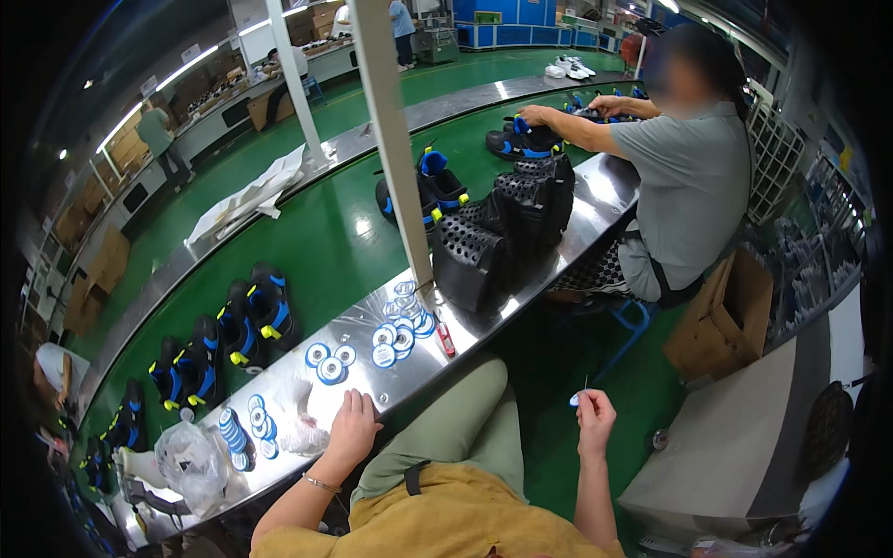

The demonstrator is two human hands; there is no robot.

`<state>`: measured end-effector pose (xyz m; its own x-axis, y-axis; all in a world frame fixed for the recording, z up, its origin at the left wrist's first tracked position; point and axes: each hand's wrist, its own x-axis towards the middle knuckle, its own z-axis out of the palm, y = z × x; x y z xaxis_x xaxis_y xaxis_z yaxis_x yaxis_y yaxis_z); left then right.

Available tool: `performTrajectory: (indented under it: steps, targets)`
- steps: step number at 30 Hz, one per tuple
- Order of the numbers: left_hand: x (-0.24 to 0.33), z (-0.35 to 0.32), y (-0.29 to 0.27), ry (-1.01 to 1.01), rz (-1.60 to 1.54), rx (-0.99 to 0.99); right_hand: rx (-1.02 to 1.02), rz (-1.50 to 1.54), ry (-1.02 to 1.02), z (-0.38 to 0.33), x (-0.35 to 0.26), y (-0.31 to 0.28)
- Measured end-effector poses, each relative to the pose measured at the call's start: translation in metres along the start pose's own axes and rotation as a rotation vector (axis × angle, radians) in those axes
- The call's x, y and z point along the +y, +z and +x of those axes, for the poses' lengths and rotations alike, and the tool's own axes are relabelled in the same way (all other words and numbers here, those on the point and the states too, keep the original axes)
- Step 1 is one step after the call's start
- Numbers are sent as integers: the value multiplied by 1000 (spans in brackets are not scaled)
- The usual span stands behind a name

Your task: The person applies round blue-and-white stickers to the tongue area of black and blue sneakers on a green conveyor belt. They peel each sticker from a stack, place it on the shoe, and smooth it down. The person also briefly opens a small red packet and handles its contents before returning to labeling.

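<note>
Blue-and-white disc (574, 401) is pinched between the closed fingertips of the right hand (596, 423), out over the floor beyond the table's near edge. From my remote seat I see the left hand (353, 426) on the shiny metal table (414, 379), its fingers open and extended just inside that near edge. More discs (330, 363) lie in clusters along the middle, with a stack (233, 432) toward the left end, near a clear plastic bag (191, 460). A small red tool (446, 340) lies by the near edge, close to the foot of a pale post (391, 139). Along the table's far edge runs a green band (344, 232) carrying dark shoes (268, 307) with blue and yellow-green parts. Past the right-hand stretch sits a co-worker (698, 195) in a grey shirt, with a cardboard box (721, 316) behind. The room beyond has a green floor and other benches

The post hides part of one shoe pair, and the fisheye's dark rim cuts off the table's left end. I can't make out what the black perforated pieces (474, 251) are, nor see beneath the left palm

As for the held disc, my view gives a small round face, pale with blue, partly covered by the fingers; a thin upright line shows beside it, too fine for me to identify
</note>
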<state>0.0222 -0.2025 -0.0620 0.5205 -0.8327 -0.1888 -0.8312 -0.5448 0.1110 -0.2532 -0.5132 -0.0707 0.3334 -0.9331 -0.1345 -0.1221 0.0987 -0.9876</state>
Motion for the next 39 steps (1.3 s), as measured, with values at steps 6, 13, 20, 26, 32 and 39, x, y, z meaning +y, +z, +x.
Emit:
performTrajectory:
  steps: [6, 13, 20, 26, 32, 39]
  targets:
    - [-3, 0, 20, 18, 62, 87, -154, -68, -191, 10, -50, 32]
    - [-5, 4, 30, 65, 182, 145, -288, -23, -265, -5, -64, 71]
    - [-10, 4, 42, 25, 151, 154, -433, -44, -246, -17, -48, 118]
    - [-6, 11, 25, 17, -2, 143, -659, -49, -267, -24, -31, 189]
    - [-8, 11, 23, 55, 23, 185, -743, -52, -175, -25, -30, 234]
    - [-13, 12, 16, 46, -153, 161, -608, -105, -40, -28, 21, 212]
